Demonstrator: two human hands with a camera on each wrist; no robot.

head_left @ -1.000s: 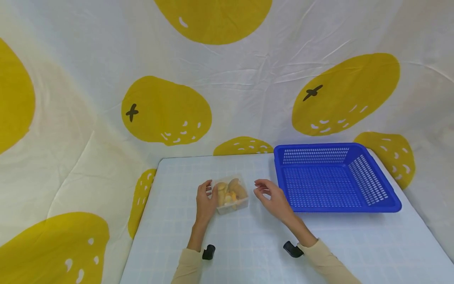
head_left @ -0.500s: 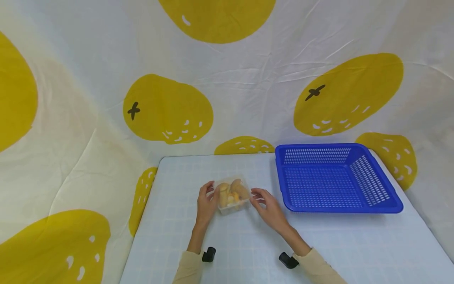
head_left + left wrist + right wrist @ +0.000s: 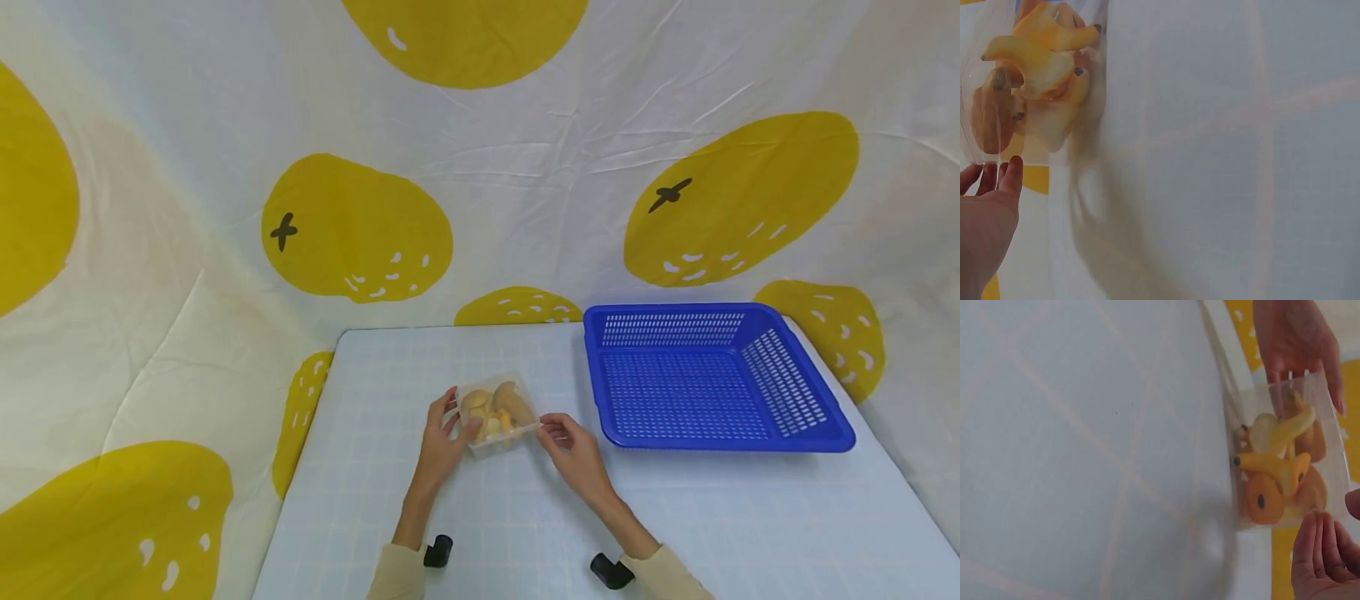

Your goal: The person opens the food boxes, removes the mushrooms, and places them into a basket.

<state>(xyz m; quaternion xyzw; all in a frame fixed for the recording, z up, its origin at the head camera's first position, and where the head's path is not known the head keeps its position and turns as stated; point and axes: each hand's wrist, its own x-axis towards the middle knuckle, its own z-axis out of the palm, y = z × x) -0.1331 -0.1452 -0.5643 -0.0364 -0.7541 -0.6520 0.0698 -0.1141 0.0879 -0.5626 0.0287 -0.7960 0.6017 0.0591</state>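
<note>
A clear plastic box (image 3: 497, 414) on the table holds several small toy fruits. The left wrist view shows banana-shaped fruit (image 3: 1044, 65) and a brownish-orange one (image 3: 991, 119) through its wall; an orange fruit (image 3: 1264, 499) appears in the right wrist view. My left hand (image 3: 441, 442) grips the box's left side, its thumb over the near left part and its fingers along the side. At the near right corner, my right hand (image 3: 576, 454) pinches the rim between thumb and fingertips. Whether a lid covers the box, I cannot tell.
A large blue plastic basket (image 3: 682, 392) with slotted walls stands to the right of the hands. A pale checked cloth (image 3: 517, 533) covers the table. Behind it hangs a white curtain (image 3: 517, 200) printed with yellow fruit.
My right hand has come left from beside the basket and taken hold of the box's near right corner. The box has shifted slightly right, with the left hand staying on it.
</note>
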